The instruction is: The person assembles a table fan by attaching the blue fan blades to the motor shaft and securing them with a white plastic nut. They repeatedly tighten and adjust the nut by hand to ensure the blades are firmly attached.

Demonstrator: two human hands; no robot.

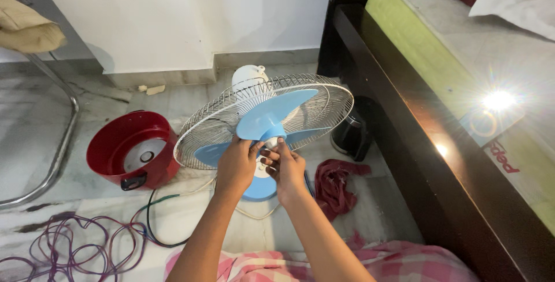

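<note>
A table fan lies tilted toward me on the floor, its front guard off. The light blue blade (276, 110) sits in the white wire rear grille (208, 126), with the white motor housing (250, 75) behind. My left hand (237, 163) grips the hub area of the blade from the left. My right hand (284, 169) pinches the small piece at the hub centre, fingers curled around it. Both hands touch each other at the hub.
A red cooker body (134, 150) with a black handle stands left of the fan. Purple and black cables (75, 247) coil on the marble floor. A maroon cloth (337, 182) and a black kettle (351, 134) lie by the dark bed frame (416, 137). A metal chair leg (60, 137) curves at left.
</note>
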